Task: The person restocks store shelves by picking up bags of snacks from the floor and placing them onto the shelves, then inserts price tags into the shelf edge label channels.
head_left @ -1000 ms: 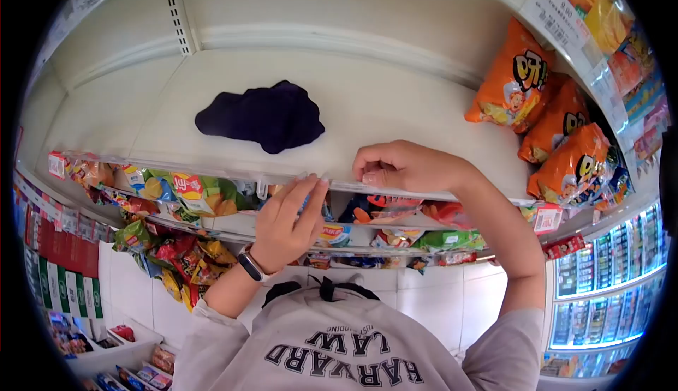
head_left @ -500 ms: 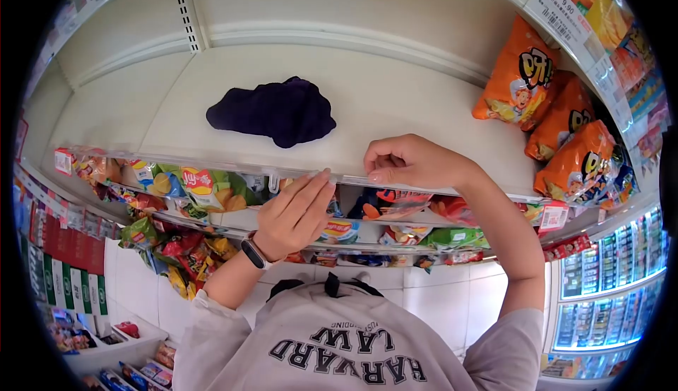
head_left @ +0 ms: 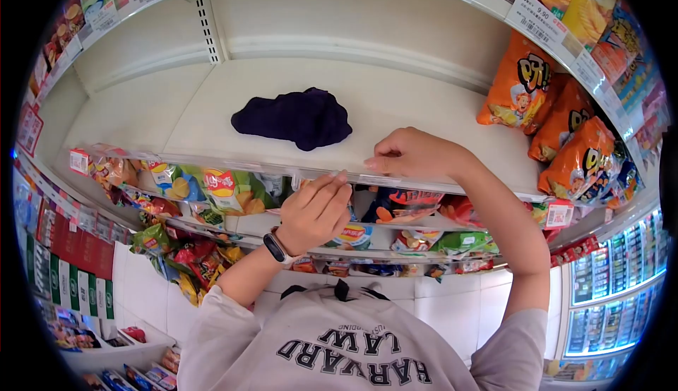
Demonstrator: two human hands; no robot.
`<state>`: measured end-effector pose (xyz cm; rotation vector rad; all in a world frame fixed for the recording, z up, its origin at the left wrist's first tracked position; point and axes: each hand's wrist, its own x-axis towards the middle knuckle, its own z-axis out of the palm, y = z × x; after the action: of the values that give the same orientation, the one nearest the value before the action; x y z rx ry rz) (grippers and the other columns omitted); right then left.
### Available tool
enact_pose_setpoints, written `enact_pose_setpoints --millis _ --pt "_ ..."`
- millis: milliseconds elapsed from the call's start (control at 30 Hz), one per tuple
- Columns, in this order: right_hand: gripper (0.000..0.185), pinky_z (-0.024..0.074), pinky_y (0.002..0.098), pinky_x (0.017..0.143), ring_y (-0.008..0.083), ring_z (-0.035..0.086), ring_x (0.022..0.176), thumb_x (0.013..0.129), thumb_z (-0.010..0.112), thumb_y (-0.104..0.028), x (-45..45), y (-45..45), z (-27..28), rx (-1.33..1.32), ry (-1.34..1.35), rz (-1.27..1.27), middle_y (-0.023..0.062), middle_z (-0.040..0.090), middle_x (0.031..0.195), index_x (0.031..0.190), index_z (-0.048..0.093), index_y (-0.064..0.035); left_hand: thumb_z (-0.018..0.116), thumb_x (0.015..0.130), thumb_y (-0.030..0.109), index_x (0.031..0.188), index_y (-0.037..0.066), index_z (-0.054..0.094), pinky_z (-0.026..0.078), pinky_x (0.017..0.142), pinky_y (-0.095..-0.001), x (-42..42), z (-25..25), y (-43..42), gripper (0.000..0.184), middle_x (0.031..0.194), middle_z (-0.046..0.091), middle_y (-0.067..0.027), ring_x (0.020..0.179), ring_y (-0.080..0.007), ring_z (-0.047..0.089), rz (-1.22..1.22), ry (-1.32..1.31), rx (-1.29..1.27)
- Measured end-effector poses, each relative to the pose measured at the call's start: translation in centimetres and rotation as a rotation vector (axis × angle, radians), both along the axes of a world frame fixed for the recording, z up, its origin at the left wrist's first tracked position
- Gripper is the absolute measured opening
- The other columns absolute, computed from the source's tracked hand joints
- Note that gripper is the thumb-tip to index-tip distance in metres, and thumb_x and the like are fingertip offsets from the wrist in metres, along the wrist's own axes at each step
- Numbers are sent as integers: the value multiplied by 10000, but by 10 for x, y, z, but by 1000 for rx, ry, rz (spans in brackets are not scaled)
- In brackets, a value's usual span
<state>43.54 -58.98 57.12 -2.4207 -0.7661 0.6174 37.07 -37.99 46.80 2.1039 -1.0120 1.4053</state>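
Note:
My left hand, with a dark wristband, is at the shelf's front edge. Its fingers are stretched out side by side, tips at the clear label strip; its thumb is hidden. Just right of it, my right hand is closed, fingers curled and thumb tip at the top of the same strip, beside a white label. Whether anything thin is pinched there is hidden. A crumpled dark purple cloth lies on the white shelf, behind my hands and apart from them.
Orange snack bags stand at the shelf's right end. Lower shelves hold chip bags. Above, a shelf edge carries price tags. More snack packs hang at lower left, and a lit drinks cooler stands at right.
The view has shifted slightly, so the shelf and cloth sit lower and further right in the picture. Both hands stay at the strip, with little change in their poses.

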Motion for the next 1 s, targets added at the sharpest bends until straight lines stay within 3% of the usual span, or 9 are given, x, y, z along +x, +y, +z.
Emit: enact_pose_setpoints --millis 33,233,367,433,533,667,800,1000 --pt "530 397 305 512 143 477 511 856 587 -510 3 1 0 -19 2 5 59 547 538 655 599 -19 604 655 14 960 20 619 522 717 -307 -1 0 -1 306 1002 660 -113 863 -257 628 -9 10 -9" --pt "519 403 287 513 128 520 535 812 638 -520 10 5 4 -13 40 32 32 557 539 659 612 -25 590 636 -15 957 15 611 525 734 -323 0 -2 -1 324 1009 659 -118 872 -270 626 -46 51 -53" --pt "404 429 270 550 109 537 592 850 630 -408 13 5 8 75 80 112 37 583 622 785 641 -9 581 641 -20 966 6 613 522 760 -332 -4 3 -2 328 1008 653 -128 884 -281 623 -55 116 -67" --pt "309 451 262 585 95 537 633 888 608 -301 11 1 34 45 92 104 36 601 697 870 643 5 590 662 20 966 10 621 516 729 -313 0 0 -1 306 994 653 -108 894 -255 628 -22 75 -35" --pt "287 474 268 611 105 555 659 901 583 -277 5 -13 67 59 -13 53 47 611 733 899 642 4 578 655 8 980 0 627 524 730 -320 2 -6 -1 328 1004 656 -117 899 -264 633 -39 58 -35" --pt "296 468 275 605 118 558 655 887 603 -294 3 -13 59 -38 -39 61 48 608 706 879 640 0 572 648 -6 962 -10 635 535 745 -330 2 -6 -3 320 996 660 -127 898 -277 633 -44 46 -58" --pt "335 439 278 593 118 534 637 855 646 -335 7 4 20 45 -85 123 43 591 673 812 623 -3 548 646 -38 977 -10 627 514 797 -365 -1 -5 -1 341 999 657 -147 905 -303 626 -83 91 -84" --pt "321 404 272 574 109 472 605 830 686 -309 9 16 1 60 -23 132 16 539 631 755 601 -9 606 667 42 944 15 648 517 701 -294 1 -1 2 281 996 658 -98 887 -233 630 -50 38 -61"
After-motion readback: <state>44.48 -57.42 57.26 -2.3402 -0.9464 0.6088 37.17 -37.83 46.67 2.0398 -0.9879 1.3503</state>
